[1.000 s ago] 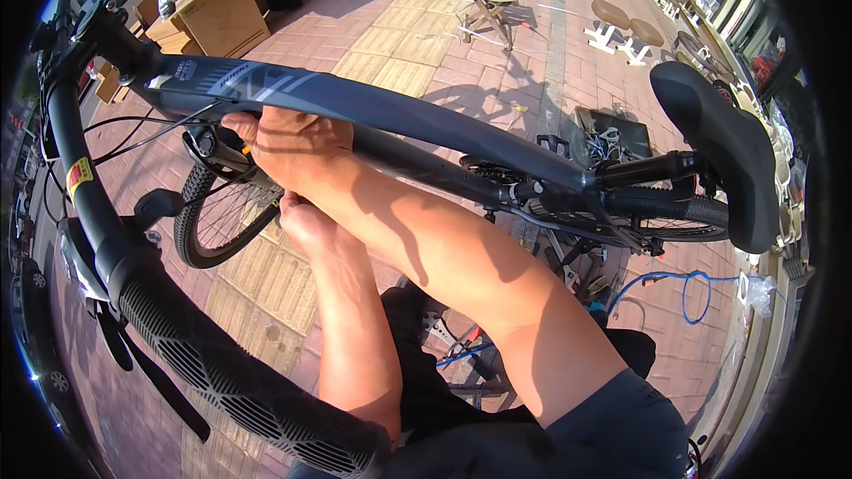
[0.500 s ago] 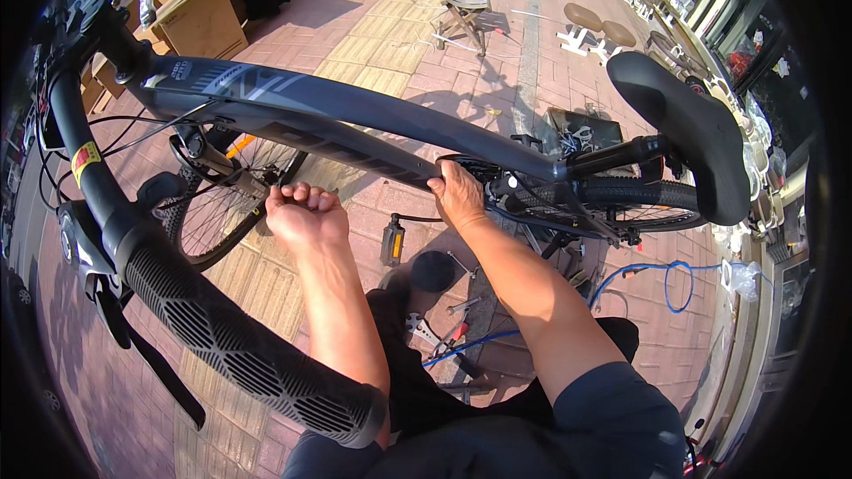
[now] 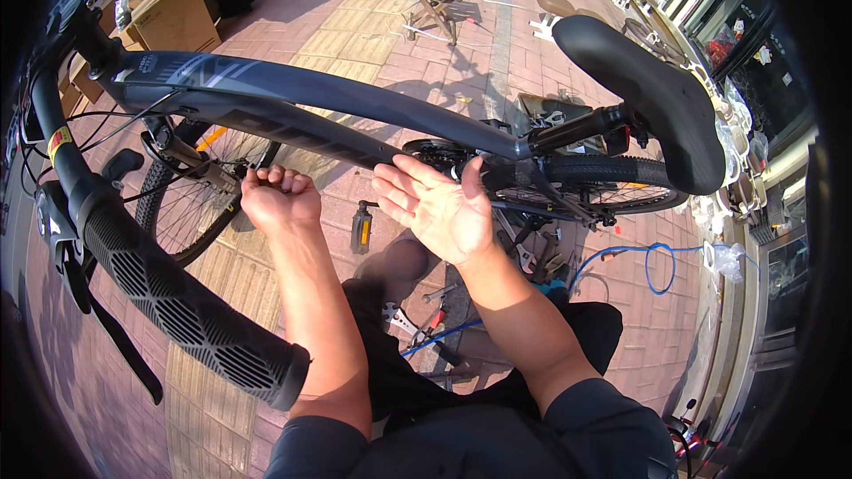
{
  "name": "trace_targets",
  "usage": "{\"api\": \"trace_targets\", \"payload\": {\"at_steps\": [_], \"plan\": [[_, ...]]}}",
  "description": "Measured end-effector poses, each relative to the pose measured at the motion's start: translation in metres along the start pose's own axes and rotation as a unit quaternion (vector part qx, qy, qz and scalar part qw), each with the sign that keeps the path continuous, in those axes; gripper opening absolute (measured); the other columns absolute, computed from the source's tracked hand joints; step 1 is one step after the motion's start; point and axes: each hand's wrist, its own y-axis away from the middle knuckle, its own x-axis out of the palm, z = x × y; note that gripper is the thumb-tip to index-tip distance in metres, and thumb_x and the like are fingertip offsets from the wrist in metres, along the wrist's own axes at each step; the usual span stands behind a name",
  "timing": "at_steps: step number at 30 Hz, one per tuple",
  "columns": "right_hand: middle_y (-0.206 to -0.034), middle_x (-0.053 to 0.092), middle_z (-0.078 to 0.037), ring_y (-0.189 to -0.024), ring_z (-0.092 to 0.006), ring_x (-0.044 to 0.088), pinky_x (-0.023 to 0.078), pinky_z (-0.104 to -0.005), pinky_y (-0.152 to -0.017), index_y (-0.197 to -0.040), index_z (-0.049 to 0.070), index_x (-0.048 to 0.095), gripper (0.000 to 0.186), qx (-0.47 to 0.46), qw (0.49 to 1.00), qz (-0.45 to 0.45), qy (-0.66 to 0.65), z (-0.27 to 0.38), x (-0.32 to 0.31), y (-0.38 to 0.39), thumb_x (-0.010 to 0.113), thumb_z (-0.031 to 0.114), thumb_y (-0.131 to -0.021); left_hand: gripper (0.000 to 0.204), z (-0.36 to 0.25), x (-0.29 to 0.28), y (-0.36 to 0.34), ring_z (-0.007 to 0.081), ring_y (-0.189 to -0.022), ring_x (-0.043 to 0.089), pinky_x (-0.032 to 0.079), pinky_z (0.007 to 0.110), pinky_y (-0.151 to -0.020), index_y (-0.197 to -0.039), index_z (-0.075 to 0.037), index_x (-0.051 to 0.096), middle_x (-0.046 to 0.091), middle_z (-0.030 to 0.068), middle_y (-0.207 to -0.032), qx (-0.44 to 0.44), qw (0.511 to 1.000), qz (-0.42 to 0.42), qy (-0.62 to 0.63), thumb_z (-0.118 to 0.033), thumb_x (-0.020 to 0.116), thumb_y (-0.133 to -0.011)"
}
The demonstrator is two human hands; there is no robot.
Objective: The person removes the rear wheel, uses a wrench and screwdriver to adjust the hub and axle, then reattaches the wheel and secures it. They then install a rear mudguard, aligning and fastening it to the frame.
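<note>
A dark grey bicycle stands across in front of me, handlebar to the left and black saddle to the right. My left hand is a closed fist, knuckles curled upward, between the front wheel and the pedal. Whatever the fist may hold is hidden by the fingers. Palm up and fingers spread, my right hand is open with nothing in it. It is just on the near side of the down tube, in front of the chainring. Close on the left is the ribbed handlebar grip.
Several hand tools lie on the paving by my legs. A blue hose loops to the right. Beyond the bicycle stand a folding stool and a cardboard box, with a person beside the box. Shopfront clutter lines the right edge.
My right hand has come off the down tube and turned palm up, its fingers opening. My left fist stays closed. The whole view has shifted, moving the bicycle leftward in it.
</note>
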Motion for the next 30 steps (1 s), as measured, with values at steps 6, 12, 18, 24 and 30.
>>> {"api": "trace_targets", "payload": {"at_steps": [6, 12, 18, 24, 30], "plan": [[-0.131, 0.061, -0.023, -0.117, -0.0247, 0.062, 0.051, -0.0358, -0.097, -0.136, -0.005, 0.054, 0.045, 0.158, 0.860, -0.228, 0.429, -0.122, -0.082, 0.032, 0.060, 0.012, -0.095, 0.035, -0.004, 0.004, 0.000, 0.0137, -0.051, 0.028, 0.026, 0.028, -0.046, -0.073, -0.015, 0.045, 0.042, -0.0010, -0.062, 0.004, 1.000, -0.005, 0.001, -0.028, 0.038, -0.104], [-0.137, 0.062, -0.019, -0.127, -0.0293, 0.057, 0.041, -0.0390, -0.109, -0.142, 0.000, 0.055, 0.096, 0.445, 0.820, -0.329, 0.149, -0.213, -0.003, 0.114, 0.035, 0.080, -0.094, 0.035, -0.008, 0.004, 0.005, 0.0133, -0.052, 0.030, 0.028, 0.028, -0.049, -0.074, -0.015, 0.046, 0.042, -0.0014, -0.063, -0.013, 1.000, 0.017, 0.007, -0.029, 0.038, -0.106], [-0.115, 0.072, -0.020, -0.108, -0.0252, 0.068, 0.051, -0.0352, -0.093, -0.125, -0.001, 0.067, 0.054, 0.271, 0.816, 0.127, 0.494, -0.050, 0.061, 0.024, 0.061, 0.047, -0.100, 0.033, -0.033, -0.004, 0.002, 0.0128, -0.050, 0.031, 0.028, 0.026, -0.045, -0.075, -0.015, 0.046, 0.041, -0.0022, -0.062, 0.037, 0.999, 0.004, 0.016, -0.028, 0.039, -0.104], [-0.147, 0.054, -0.020, -0.144, -0.0314, 0.043, 0.026, -0.0449, -0.124, -0.133, -0.002, 0.061, 0.045, -0.422, 0.344, 0.241, 0.804, -0.033, 0.130, -0.135, 0.054, 0.023, -0.096, 0.034, -0.033, -0.004, -0.008, 0.0115, -0.051, 0.034, 0.029, 0.026, -0.045, -0.075, -0.016, 0.044, 0.041, -0.0041, -0.063, 0.057, 0.998, -0.004, 0.040, -0.030, 0.037, -0.106], [-0.151, 0.052, -0.003, -0.143, -0.0195, 0.042, 0.033, -0.0300, -0.120, -0.141, 0.007, 0.058, 0.049, -0.167, 0.760, 0.232, 0.584, -0.069, 0.113, -0.204, 0.065, 0.021, -0.095, 0.035, -0.028, 0.000, -0.001, 0.0124, -0.049, 0.032, 0.028, 0.027, -0.045, -0.075, -0.016, 0.042, 0.041, -0.0035, -0.061, 0.026, 0.998, 0.017, 0.056, -0.030, 0.036, -0.106]]}}
